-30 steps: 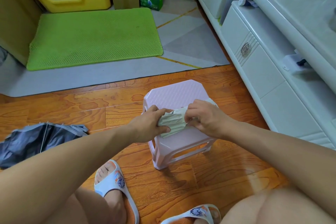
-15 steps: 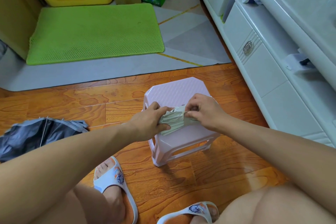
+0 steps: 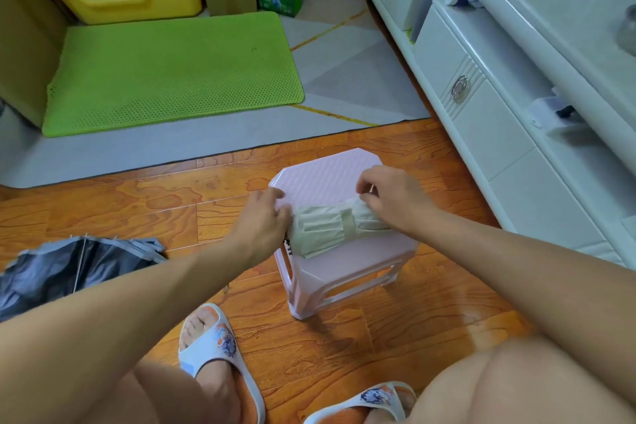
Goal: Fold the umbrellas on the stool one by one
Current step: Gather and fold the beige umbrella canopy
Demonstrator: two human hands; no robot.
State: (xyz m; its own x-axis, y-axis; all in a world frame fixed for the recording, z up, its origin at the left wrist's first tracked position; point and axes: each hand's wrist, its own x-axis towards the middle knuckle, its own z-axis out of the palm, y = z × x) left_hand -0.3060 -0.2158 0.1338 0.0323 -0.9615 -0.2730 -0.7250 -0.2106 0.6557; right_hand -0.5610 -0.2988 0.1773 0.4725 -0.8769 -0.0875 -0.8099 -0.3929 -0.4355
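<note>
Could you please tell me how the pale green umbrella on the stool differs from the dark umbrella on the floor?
The pale green umbrella is rolled tight with its strap wrapped round; the dark umbrella lies loose, its ribs showing. The pale green umbrella rests on the pink stool; the dark umbrella lies on the wooden floor. The left hand and right hand touch the pale green umbrella; nothing touches the dark umbrella. Both lie on their sides.

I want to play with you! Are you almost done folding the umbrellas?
Halfway, it looks. The pale green umbrella is rolled up with its strap around it on the pink stool, and both my left hand and right hand hold it. The grey umbrella lies unfolded on the floor.
</note>
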